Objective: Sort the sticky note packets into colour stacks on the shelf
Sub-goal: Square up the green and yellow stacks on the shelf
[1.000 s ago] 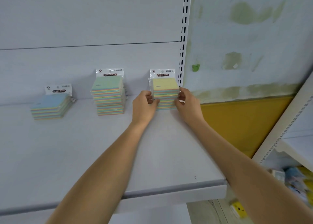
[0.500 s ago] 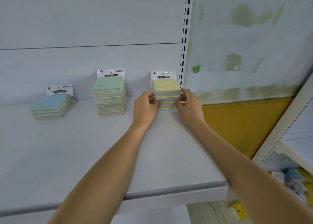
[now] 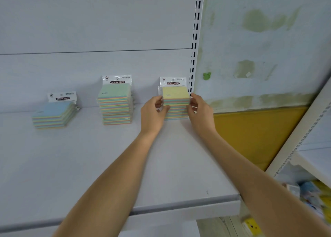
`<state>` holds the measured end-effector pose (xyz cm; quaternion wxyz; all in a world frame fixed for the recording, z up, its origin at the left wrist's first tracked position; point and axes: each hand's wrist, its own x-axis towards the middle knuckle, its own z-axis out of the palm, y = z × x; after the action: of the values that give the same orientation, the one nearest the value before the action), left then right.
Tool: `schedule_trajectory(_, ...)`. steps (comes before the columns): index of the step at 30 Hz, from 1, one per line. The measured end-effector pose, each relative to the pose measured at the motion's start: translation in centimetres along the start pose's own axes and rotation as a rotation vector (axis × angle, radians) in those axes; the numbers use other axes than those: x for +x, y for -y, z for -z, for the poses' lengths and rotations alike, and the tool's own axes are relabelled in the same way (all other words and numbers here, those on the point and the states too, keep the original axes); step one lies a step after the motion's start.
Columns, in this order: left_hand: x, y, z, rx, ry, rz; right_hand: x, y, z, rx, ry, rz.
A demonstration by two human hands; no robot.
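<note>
Three stacks of sticky note packets stand at the back of the white shelf (image 3: 89, 165). A low blue-topped stack (image 3: 53, 115) is on the left and a taller green-topped stack (image 3: 115, 104) in the middle. The yellow-topped stack (image 3: 176, 100) stands on the right, beside the slotted upright. My left hand (image 3: 153, 115) grips the yellow stack's left side with curled fingers. My right hand (image 3: 199, 111) grips its right side. The hands hide the stack's lower corners.
A slotted white upright (image 3: 195, 39) ends the shelf bay on the right. Beyond it is a stained wall with a yellow panel (image 3: 254, 131). Another white shelf unit (image 3: 308, 147) juts in at right, with mixed coloured packets (image 3: 311, 197) beneath it.
Both hands stay on the sides of the yellow-topped stack, with only small shifts of the fingers. The other stacks have not moved.
</note>
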<state>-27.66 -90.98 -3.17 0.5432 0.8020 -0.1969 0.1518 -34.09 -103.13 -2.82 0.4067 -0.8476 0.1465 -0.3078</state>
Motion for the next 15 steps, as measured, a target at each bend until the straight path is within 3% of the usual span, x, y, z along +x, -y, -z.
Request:
schedule_trajectory(6,-0.07,-0.03,0.01,-0.050,-0.038,0.006,-0.04,-0.04,-0.02,-0.011,-0.010,0.004)
schedule_trajectory(15,0.23,-0.35,-0.05,-0.078,-0.088,-0.012,-0.15,-0.15,-0.19,-0.066,-0.082,0.155)
